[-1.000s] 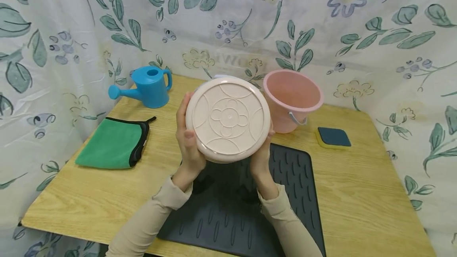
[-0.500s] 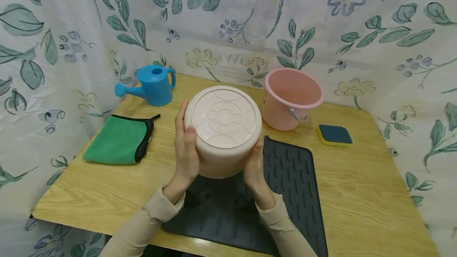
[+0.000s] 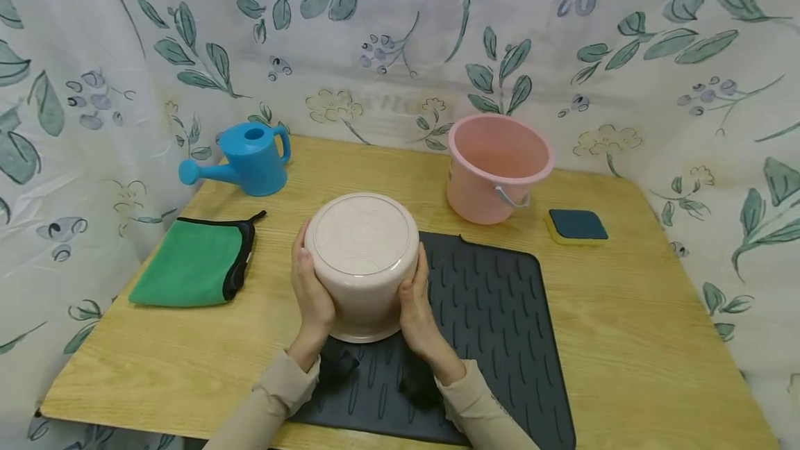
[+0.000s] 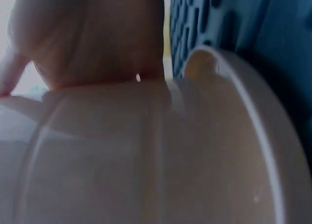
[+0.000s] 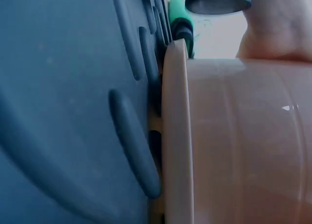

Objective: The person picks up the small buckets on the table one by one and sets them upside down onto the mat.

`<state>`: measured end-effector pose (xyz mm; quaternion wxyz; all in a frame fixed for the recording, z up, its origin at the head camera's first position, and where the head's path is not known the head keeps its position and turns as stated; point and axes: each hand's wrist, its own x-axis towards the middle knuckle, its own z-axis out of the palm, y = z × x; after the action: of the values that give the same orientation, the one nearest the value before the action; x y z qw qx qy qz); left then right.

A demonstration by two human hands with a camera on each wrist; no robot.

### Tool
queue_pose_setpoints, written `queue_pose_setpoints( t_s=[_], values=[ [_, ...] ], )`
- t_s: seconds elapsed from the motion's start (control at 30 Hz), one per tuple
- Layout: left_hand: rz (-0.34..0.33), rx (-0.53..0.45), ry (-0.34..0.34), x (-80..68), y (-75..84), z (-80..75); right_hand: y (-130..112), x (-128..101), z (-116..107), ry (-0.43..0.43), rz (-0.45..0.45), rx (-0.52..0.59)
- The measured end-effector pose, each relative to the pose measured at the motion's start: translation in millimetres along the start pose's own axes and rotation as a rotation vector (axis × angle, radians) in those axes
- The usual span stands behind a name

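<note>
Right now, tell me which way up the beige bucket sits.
Upside down: the beige bucket shows its patterned base on top, rim against the dark mat.

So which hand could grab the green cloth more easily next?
Probably the left hand. It presses the left side of the upside-down bucket on the mat, and the green cloth lies on that same side. The right hand would have to cross over the bucket.
</note>
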<state>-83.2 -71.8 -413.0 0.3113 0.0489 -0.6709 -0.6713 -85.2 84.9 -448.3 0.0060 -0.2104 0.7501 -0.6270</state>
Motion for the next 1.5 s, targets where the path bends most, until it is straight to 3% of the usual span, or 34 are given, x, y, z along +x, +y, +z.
queue_pose_setpoints(
  t_s=[0.23,0.33,0.47,0.57,0.7,0.77,0.87,1.03,1.2,1.33,1.5],
  values=[
    [0.028,-0.004,-0.008,5.3,-2.5,-3.3,-10,-1,-6,-0.005,0.02,-0.007],
    [0.043,0.045,-0.014,5.9,-0.2,-5.9,-26,-2,-18,-0.032,0.036,0.023],
    [0.106,0.015,0.003,6.5,10.3,-6.2,-43,-1,-43,-0.08,0.038,0.001],
    [0.239,0.014,0.016,5.3,24.1,-0.9,-36,4,-62,-0.083,0.013,-0.082],
    [0.534,0.115,0.027,0.0,45.6,15.1,-22,14,-88,-0.018,-0.052,-0.255],
    [0.651,0.125,-0.001,-4.1,54.5,25.3,-20,20,-100,0.03,-0.108,-0.369],
    [0.721,0.104,-0.106,-11.1,62.8,40.7,-21,32,-120,0.11,-0.234,-0.565],
    [0.62,0.059,-0.322,-24.4,64.1,69.5,-21,58,-151,0.224,-0.457,-0.86],
    [0.398,0.079,-0.477,-34.3,54.8,98.9,-18,76,-172,0.251,-0.522,-1.053],
    [0.148,0.09,-0.526,-33.5,42.7,122.5,-15,85,-182,0.223,-0.499,-1.186],
    [-0.143,0.01,-0.501,-24.8,20.5,150.0,-15,96,-193,0.151,-0.512,-1.271]
  ],
)
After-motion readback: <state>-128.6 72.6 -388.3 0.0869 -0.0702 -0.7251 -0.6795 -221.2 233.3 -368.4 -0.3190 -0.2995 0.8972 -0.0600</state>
